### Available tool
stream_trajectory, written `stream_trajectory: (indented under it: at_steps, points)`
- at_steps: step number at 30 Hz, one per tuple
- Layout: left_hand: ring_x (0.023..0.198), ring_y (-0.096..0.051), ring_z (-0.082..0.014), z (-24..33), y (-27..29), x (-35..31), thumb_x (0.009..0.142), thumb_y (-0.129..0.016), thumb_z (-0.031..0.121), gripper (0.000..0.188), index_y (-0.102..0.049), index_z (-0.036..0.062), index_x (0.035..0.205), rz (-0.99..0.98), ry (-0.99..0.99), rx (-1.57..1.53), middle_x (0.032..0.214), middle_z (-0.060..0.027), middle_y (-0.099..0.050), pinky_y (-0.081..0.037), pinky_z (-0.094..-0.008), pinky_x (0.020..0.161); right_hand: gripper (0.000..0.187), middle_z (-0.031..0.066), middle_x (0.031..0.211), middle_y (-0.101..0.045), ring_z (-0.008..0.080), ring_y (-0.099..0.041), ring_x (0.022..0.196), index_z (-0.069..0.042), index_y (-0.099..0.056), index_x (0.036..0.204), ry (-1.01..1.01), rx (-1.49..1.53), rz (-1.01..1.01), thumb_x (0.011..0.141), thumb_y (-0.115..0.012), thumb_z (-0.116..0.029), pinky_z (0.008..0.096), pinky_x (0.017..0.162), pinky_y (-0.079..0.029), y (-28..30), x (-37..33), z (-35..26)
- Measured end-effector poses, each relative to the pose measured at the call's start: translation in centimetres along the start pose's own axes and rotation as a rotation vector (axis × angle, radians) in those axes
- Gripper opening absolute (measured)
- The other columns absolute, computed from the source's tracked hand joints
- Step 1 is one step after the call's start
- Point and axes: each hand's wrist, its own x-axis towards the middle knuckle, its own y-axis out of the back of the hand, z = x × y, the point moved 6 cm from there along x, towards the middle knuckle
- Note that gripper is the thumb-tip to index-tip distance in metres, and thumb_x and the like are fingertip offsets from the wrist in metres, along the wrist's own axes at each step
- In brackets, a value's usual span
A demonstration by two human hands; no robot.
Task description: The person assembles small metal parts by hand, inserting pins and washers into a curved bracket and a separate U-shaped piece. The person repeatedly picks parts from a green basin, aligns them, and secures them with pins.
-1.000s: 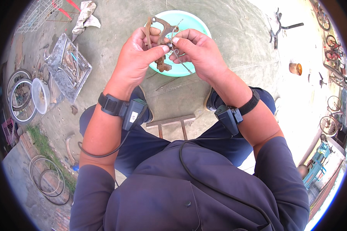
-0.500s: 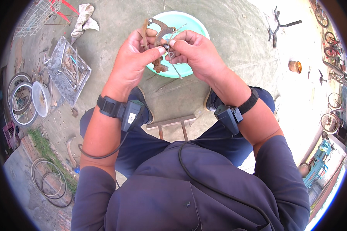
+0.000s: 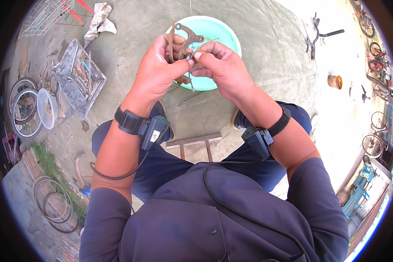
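A rusty bicycle brake caliper (image 3: 189, 39) is up over a mint-green basin (image 3: 231, 37). My left hand (image 3: 161, 61) is closed around it, the thumb pressing near a small dark bolt. Beside that bolt, the thumb and forefinger of my right hand (image 3: 222, 65) pinch a thin wire-like piece; its exact kind is hard to make out. A thin metal strand (image 3: 191, 83) hangs below the fingers, next to the caliper's rusty lower end (image 3: 183, 80). My fingers hide part of the caliper and the bolt.
A low metal-framed stool edge (image 3: 194, 141) lies between my feet. To the left are a grimy tray of tools (image 3: 81, 76), a white bowl (image 3: 47, 109) and wheels (image 3: 25, 114). Right of the basin lie handlebars (image 3: 314, 37) and a rusty can (image 3: 335, 81).
The caliper has turned slightly in my left hand. The thin strand that stuck out above and below my right fingers now shows mostly below, hanging more upright. Both hands stay close together.
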Motion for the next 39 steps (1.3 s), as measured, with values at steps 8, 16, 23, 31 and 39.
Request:
stream_trajectory:
  at_steps: [8, 16, 23, 31, 39]
  points:
    - [0.080, -0.064, -0.0120, 0.8, 0.1, -0.1, 0.081, -0.069, 0.003, 0.041, -0.050, -0.0005, 0.117, -0.021, -0.002, 0.026, 0.097, -0.0060, -0.063, -0.055, -0.0273, 0.057, 0.023, 0.0107, 0.100, -0.069, 0.0185, -0.070, 0.087, 0.000, -0.059, 0.105, -0.012, 0.064, -0.037, 0.092, -0.070, -0.015, 0.0281, 0.076, -0.059, -0.4, -0.3, -0.5]
    - [0.079, -0.064, -0.0120, 0.3, -0.5, -0.4, 0.084, -0.074, 0.006, 0.042, -0.049, 0.0013, 0.118, 0.008, -0.032, 0.049, 0.098, -0.0068, -0.063, -0.055, -0.0273, 0.058, 0.022, 0.0116, 0.099, -0.070, 0.0175, -0.071, 0.084, -0.001, -0.059, 0.101, 0.018, -0.013, 0.004, 0.092, -0.071, -0.018, 0.0275, 0.074, -0.059, -0.1, -0.1, -0.8]
    - [0.086, -0.065, -0.0128, 0.1, -0.4, -0.4, 0.090, -0.068, 0.003, 0.037, -0.050, 0.0009, 0.122, -0.023, -0.051, -0.019, 0.103, -0.0080, -0.064, -0.057, -0.0279, 0.065, 0.021, 0.0094, 0.093, -0.069, 0.0179, -0.070, 0.082, -0.002, -0.059, 0.098, 0.038, 0.044, 0.054, 0.092, -0.071, -0.017, 0.0293, 0.073, -0.059, 0.6, 0.1, -0.6]
    - [0.098, -0.065, -0.0157, 0.0, 0.0, -0.3, 0.095, -0.062, 0.003, 0.027, -0.054, 0.0011, 0.121, -0.024, -0.049, -0.095, 0.114, -0.0102, -0.066, -0.058, -0.0298, 0.072, 0.011, 0.0088, 0.095, -0.070, 0.0175, -0.070, 0.083, -0.004, -0.061, 0.098, 0.064, 0.040, 0.066, 0.095, -0.067, -0.013, 0.0303, 0.075, -0.060, 1.6, 0.5, -1.5]
    - [0.102, -0.066, -0.0204, -0.5, 0.6, -0.3, 0.095, -0.061, 0.004, 0.025, -0.058, 0.0003, 0.119, -0.006, 0.023, -0.159, 0.111, -0.0124, -0.068, -0.055, -0.0340, 0.086, 0.020, 0.0133, 0.095, -0.070, 0.0234, -0.072, 0.084, 0.000, -0.057, 0.099, 0.158, 0.073, 0.138, 0.091, -0.071, -0.011, 0.0311, 0.073, -0.060, 2.9, 0.9, -3.7]
